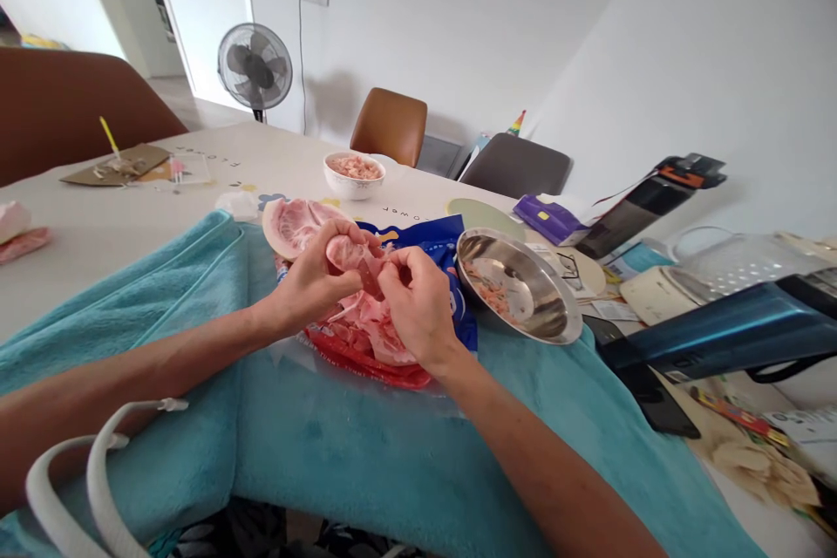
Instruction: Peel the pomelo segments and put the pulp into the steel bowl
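My left hand (pixel 314 283) is closed around a pink pomelo segment (pixel 350 255), held over a pile of peeled membrane. Against the right side of that segment, my right hand (pixel 418 301) pinches its thin skin between thumb and fingers. Below both hands, pink membrane scraps (pixel 366 327) lie on a red and blue plastic bag (pixel 392 373). Just behind my left hand rests an opened pomelo half (pixel 294 222) with thick pale rind. A steel bowl (pixel 553 301) with some loose pulp in it stands to the right of my right hand.
A white bowl (pixel 353 183) heaped with pulp stands farther back. A teal towel (pixel 281 436) covers the near table. At right are a dark phone (pixel 654 392), a blue bottle (pixel 712 327), a tilted dark bottle (pixel 634 214) and a purple packet (pixel 549 218).
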The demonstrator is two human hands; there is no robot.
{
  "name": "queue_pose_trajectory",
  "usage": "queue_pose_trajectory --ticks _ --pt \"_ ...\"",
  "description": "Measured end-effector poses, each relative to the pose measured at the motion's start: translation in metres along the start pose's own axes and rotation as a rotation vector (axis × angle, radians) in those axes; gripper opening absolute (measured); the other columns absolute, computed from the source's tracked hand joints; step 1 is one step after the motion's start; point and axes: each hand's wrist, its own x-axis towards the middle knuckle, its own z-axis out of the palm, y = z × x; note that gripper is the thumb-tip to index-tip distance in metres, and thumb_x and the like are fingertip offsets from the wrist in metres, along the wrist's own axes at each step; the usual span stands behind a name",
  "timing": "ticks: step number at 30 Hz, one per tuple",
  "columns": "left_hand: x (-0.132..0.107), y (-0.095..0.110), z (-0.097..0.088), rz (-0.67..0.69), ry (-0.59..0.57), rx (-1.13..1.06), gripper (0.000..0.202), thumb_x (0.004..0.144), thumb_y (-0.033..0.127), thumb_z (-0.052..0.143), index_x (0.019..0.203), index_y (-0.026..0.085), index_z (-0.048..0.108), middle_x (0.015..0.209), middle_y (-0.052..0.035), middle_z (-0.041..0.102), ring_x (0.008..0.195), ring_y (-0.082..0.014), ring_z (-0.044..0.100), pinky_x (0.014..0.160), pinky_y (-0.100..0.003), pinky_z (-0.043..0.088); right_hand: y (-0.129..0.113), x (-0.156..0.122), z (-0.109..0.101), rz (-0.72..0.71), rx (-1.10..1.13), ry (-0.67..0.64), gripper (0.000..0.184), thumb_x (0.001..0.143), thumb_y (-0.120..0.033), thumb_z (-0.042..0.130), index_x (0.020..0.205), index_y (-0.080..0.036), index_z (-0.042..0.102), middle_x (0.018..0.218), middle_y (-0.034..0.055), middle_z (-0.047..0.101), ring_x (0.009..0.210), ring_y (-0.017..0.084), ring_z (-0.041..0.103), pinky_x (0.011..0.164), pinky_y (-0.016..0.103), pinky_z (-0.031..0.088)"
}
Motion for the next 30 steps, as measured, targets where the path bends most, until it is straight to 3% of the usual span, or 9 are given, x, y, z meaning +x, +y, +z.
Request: queue_pose_trajectory --ticks 5,10,17,22,25,28,30 --pt "0.003 0.006 -0.001 -0.091 -0.01 -0.289 0.036 0.063 0.001 0.062 0.092 0.02 0.053 0.108 -0.0021 0.07 0.104 -0.0202 0.065 0.083 -0.031 0.055 -0.003 0.005 -0.003 0.268 0.313 -0.007 0.011 0.074 -0.027 0.051 0.065 -0.02 0.054 0.062 -0.0037 0.053 0.059 0.012 0.045 0.057 0.027 0.036" --pt "0.008 0.009 -0.004 -0.35 0.002 -0.435 0.025 0.067 0.009 0.068 0.092 0.014 0.064 0.089 -0.005 0.072 0.083 -0.0182 0.069 0.076 -0.029 0.055 -0.001 0.01 -0.003 0.443 0.704 -0.05 0.016 0.066 -0.029 0.06 0.056 -0.019 0.052 0.06 -0.0036 0.051 0.058 0.01 0.043 0.057 0.025 0.036" --pt "0.01 0.001 -0.008 -0.41 -0.067 -0.524 0.015 0.071 0.008 0.063 0.083 0.014 0.069 0.074 -0.0023 0.068 0.066 -0.0125 0.064 0.068 -0.023 0.055 -0.002 0.009 -0.007 0.346 0.591 -0.03 0.009 0.071 -0.023 0.059 0.063 -0.019 0.061 0.063 -0.0033 0.056 0.063 0.011 0.049 0.063 0.025 0.04" --pt "0.01 -0.002 -0.013 -0.484 -0.15 -0.519 0.021 0.075 0.015 0.064 0.095 0.015 0.069 0.074 -0.0043 0.069 0.062 -0.0143 0.065 0.052 -0.021 0.051 -0.001 0.008 -0.01 0.318 0.458 -0.013 0.01 0.074 -0.024 0.057 0.066 -0.019 0.059 0.061 -0.0038 0.056 0.058 0.01 0.047 0.057 0.024 0.038" --pt "0.009 -0.001 -0.01 -0.499 -0.085 -0.461 0.011 0.081 0.024 0.068 0.09 0.018 0.065 0.072 -0.0024 0.068 0.055 -0.0123 0.063 0.043 -0.018 0.047 -0.002 0.006 -0.011 0.219 0.331 -0.011 0.011 0.077 -0.026 0.054 0.069 -0.02 0.056 0.06 -0.0048 0.053 0.054 0.009 0.043 0.053 0.024 0.036" --pt "0.008 0.001 -0.006 -0.538 -0.078 -0.388 0.019 0.086 0.036 0.067 0.083 0.018 0.061 0.066 -0.0018 0.067 0.038 -0.0091 0.053 0.03 -0.016 0.034 -0.002 0.004 -0.009 0.071 0.206 0.001 0.01 0.08 -0.025 0.05 0.072 -0.02 0.054 0.064 -0.0041 0.055 0.057 0.01 0.046 0.056 0.026 0.039" --pt "0.007 0.001 -0.005 -0.538 -0.1 -0.365 0.019 0.086 0.032 0.068 0.078 0.017 0.06 0.062 -0.0014 0.066 0.035 -0.0079 0.051 0.029 -0.015 0.034 -0.001 0.003 -0.008 0.005 0.145 0.004 0.01 0.082 -0.024 0.049 0.074 -0.02 0.053 0.068 -0.003 0.056 0.059 0.011 0.049 0.059 0.026 0.041"
